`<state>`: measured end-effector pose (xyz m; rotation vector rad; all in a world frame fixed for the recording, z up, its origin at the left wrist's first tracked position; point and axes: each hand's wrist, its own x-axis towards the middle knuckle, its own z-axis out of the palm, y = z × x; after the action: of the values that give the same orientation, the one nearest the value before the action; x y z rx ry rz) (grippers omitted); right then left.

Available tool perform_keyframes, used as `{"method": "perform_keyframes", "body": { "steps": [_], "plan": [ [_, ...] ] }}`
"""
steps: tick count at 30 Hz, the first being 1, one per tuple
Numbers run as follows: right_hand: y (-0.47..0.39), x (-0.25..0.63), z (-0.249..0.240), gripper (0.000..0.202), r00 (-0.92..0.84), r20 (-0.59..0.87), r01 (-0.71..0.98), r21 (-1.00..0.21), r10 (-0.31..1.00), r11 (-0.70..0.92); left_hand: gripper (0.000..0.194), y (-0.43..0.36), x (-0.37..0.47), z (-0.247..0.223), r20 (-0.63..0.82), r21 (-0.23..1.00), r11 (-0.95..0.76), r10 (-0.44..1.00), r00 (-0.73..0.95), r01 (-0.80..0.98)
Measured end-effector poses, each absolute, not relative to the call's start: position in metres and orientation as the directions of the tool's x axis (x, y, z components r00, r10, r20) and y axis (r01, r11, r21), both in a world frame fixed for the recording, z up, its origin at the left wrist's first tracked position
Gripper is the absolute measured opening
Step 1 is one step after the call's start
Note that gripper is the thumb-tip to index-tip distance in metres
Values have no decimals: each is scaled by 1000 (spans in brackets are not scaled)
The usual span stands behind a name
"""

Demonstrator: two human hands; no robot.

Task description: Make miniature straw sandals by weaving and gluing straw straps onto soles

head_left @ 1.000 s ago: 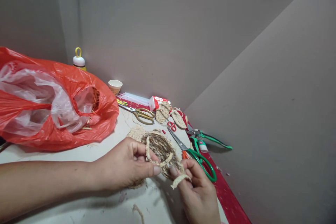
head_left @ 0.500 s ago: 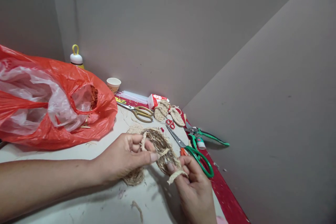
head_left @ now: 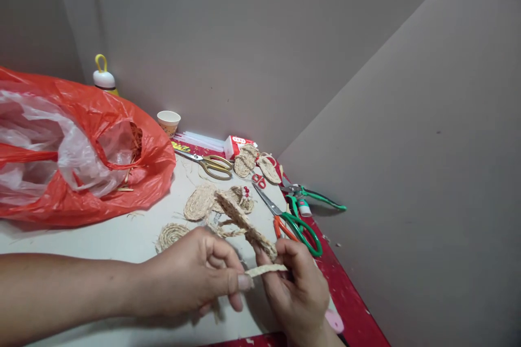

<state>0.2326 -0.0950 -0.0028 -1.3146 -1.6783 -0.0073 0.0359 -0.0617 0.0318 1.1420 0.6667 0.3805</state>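
My right hand (head_left: 299, 287) grips one end of a flat woven straw sole (head_left: 240, 217), seen nearly edge-on and tilted over the table. A pale fibre strip (head_left: 266, 269) stretches between the two hands. My left hand (head_left: 207, 271) pinches the strip's left end between thumb and fingers. Below and beyond the sole, a braided straw piece (head_left: 201, 201) and a round straw coil (head_left: 171, 236) lie on the table. Near them is a small straw piece with red and white beads (head_left: 246, 192).
A red plastic bag (head_left: 158, 173) bulges at left. Gold-handled scissors (head_left: 217, 167), green-handled scissors (head_left: 301, 230), green pruning shears (head_left: 321, 198), small red scissors (head_left: 259, 180), a paper cup (head_left: 169, 122) and finished straw slippers (head_left: 245, 161) line the back and right side. Grey walls enclose the table.
My left hand has left the sole and moved down, now pinching the strip. The sole has turned edge-on, uncovering the straw pieces behind. The view has shifted slightly.
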Motion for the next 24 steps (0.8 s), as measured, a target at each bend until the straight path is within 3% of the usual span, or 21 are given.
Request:
{"method": "perform_keyframes", "body": {
  "steps": [5, 9, 14, 18, 24],
  "plan": [
    [-91, 231, -3, 15, 154, 533, 657, -684, 832, 317, 33, -55, 32, 40, -234, 958, 281, 654, 720, 56],
    [-75, 241, 14, 20, 343, 298, 444, -887, 891, 126, 37, -38, 23, 58, -183, 982, 156, 694, 696, 103],
    [-24, 281, 30, 23, 443, 39, 259, -962, 896, -87, 29, 4, 8, 57, -57, 968, -101, 801, 596, 229],
    [27, 310, 32, 22, 475, -166, 165, -948, 864, -273, 12, 25, -1, 39, -193, 827, -264, 697, 691, 497],
    [66, 328, 26, 33, 524, -261, 113, -922, 811, -370, 18, 12, -1, 36, -218, 537, -548, 644, 733, 641]
  ]
}}
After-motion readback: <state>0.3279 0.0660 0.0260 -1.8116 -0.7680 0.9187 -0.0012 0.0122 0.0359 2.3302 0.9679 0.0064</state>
